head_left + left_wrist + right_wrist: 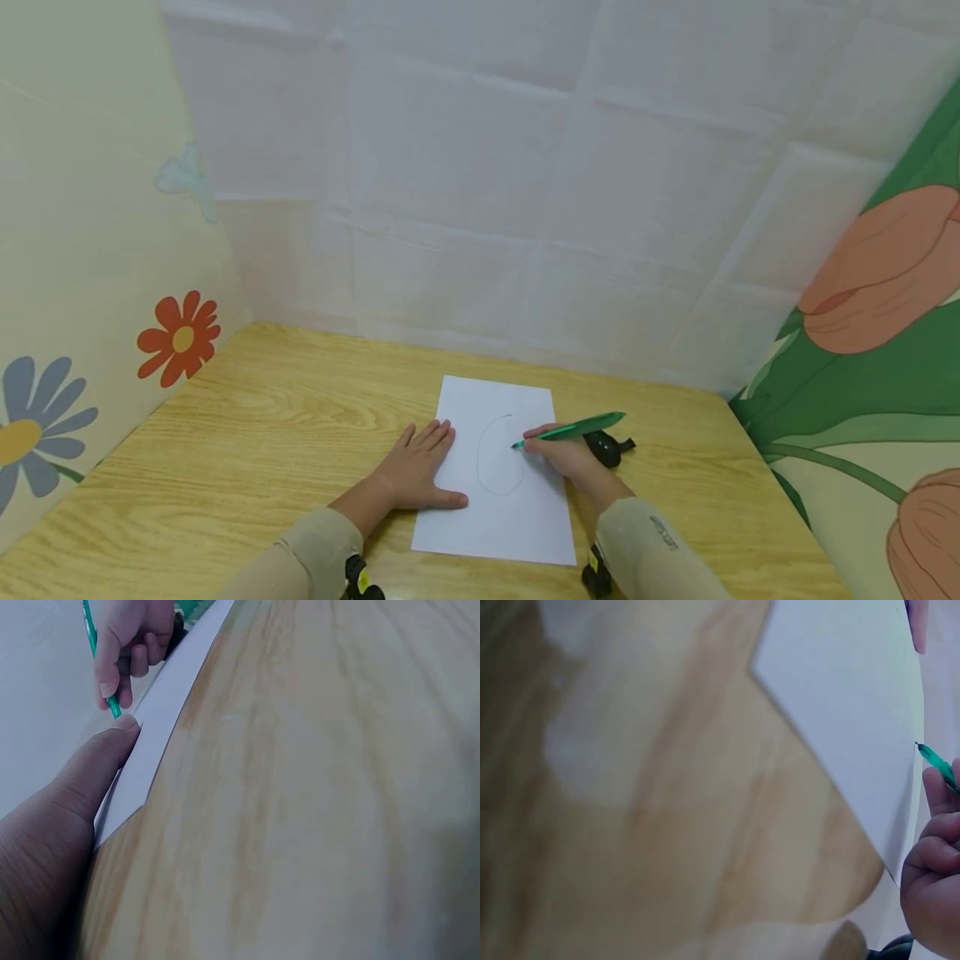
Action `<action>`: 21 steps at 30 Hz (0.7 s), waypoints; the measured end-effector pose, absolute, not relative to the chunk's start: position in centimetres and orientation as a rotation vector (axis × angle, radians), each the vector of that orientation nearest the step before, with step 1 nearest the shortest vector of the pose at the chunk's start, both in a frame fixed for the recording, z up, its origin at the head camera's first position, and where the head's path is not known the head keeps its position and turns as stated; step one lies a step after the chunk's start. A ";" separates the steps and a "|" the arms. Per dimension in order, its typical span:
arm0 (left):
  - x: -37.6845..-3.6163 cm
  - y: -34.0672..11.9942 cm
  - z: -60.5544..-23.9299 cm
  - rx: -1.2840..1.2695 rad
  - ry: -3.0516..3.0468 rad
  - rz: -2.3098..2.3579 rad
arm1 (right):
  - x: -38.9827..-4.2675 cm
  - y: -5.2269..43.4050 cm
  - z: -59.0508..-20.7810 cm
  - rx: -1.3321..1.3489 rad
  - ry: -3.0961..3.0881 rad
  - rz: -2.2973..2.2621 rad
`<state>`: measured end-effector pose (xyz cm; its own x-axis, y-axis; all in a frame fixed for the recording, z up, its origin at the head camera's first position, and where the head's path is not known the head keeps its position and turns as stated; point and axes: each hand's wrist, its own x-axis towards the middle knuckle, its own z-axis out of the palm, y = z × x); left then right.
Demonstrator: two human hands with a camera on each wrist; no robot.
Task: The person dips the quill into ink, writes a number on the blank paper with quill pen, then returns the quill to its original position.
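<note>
On wooden counter [262, 433], left hand [420, 468] laid flat w/ fingers straight on left edge of white paper [498, 479] to stop it sliding, right hand [558, 454] pinching green pen [573, 430], tip on paper beside a faint oval line.

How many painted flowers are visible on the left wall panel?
2: a red flower near the table corner, and a blue flower lower left, partly cut by the frame edge.
</note>
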<state>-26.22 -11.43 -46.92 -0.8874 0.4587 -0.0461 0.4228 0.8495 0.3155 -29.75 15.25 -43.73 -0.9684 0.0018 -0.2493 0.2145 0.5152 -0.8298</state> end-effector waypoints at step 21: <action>-26.5 -11.3 -47.5 0.691 2.920 0.463 | -30.2 14.3 -43.8 0.163 2.520 -1.436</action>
